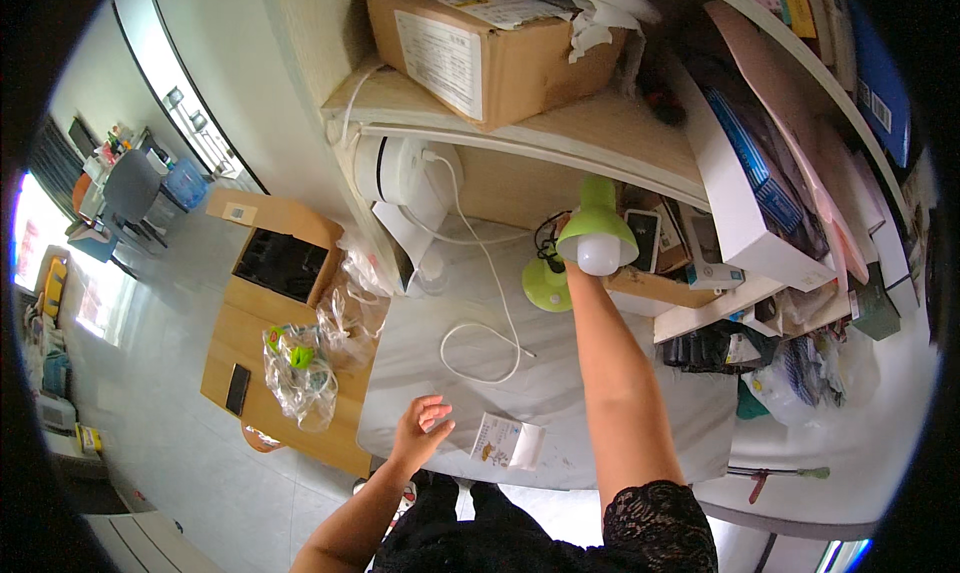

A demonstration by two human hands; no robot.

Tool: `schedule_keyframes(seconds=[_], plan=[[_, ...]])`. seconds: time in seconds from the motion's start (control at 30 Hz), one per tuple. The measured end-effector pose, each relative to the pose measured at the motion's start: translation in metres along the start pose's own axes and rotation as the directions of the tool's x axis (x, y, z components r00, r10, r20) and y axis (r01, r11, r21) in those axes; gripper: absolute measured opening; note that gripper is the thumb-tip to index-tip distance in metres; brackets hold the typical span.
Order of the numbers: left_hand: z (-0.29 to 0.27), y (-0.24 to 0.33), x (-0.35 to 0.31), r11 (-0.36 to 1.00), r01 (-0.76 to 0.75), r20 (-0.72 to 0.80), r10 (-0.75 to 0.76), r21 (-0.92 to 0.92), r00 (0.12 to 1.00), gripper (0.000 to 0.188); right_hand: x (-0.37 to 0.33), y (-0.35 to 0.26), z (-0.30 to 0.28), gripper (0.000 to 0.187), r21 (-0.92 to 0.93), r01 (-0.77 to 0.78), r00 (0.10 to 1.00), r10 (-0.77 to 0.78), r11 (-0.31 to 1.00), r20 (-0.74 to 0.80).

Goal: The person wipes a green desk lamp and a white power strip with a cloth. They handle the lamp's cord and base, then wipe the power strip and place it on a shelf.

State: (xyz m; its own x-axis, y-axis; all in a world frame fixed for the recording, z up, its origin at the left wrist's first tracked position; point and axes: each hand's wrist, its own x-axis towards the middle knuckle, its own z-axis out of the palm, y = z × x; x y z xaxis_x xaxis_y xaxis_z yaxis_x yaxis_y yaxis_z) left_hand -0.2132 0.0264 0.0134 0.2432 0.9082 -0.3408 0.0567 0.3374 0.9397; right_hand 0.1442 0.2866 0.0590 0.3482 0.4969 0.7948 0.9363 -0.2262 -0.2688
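My right arm reaches far across the grey marbled desktop (680, 413) toward a green desk lamp with a white bulb (599, 254). The lamp's shade covers most of my right hand (573, 271), so its fingers are hidden and I cannot tell what they hold. The lamp's round green base (546, 287) stands just left of my wrist. Over the near left part of the desktop hovers my left hand (418, 435), fingers loosely bent, thumb apart, nothing in it. To its right lies a small white printed card or packet (507, 441). A white cable (483, 381) loops beyond it.
A shelf above carries a cardboard box (500, 58). Under it stand a white rounded device (392, 171) and a phone-like device (642, 239). At left, a wooden table (240, 323) holds an open carton (325, 235), clear plastic bags (300, 383) and a black phone (238, 389).
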Motion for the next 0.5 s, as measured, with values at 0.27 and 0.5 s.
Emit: schedule_keyframes(seconds=[0.27,0.5], plan=[[0.0,-0.002,-0.009,0.998,-0.008,0.008,0.008,0.064,1.0,0.05,-0.021,0.017,0.005,0.048,-0.037,-0.017,0.999,0.016,0.999,-0.037],[0.007,0.007,-0.007,0.998,-0.043,0.043,0.041,0.054,0.998,0.047,-0.033,0.029,0.004,0.05,-0.034,0.001,1.0,-0.002,0.999,-0.025]])
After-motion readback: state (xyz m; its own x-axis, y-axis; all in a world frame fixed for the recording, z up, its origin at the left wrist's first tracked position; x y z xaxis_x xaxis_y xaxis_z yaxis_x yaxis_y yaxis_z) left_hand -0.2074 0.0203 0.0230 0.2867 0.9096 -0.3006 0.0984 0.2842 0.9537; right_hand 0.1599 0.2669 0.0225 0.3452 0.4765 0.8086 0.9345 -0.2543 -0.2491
